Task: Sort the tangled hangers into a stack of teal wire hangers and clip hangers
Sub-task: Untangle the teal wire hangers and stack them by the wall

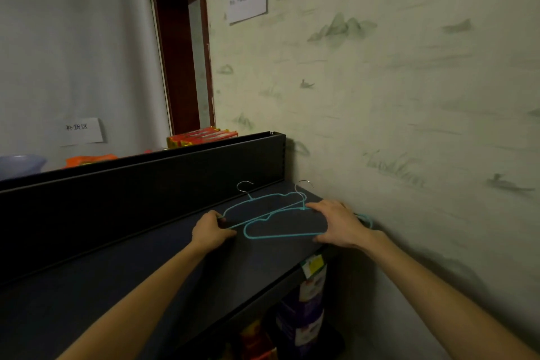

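Note:
Two teal wire hangers with silver hooks lie overlapping on the dark shelf top (146, 266) near the wall. The far hanger (263, 199) has its left end pinched by my left hand (211, 232). The near hanger (280, 235) is held at its right end by my right hand (339, 223), thumb under the bottom wire and fingers over the top. Both hooks point toward the black back panel. No clip hanger is in sight.
A black back panel (140, 184) rises behind the shelf top. The patterned wall (409, 96) borders it on the right. Orange and red packages (201, 136) and a pale bowl (20, 165) sit beyond the panel. Boxed goods (304, 321) fill the shelf below.

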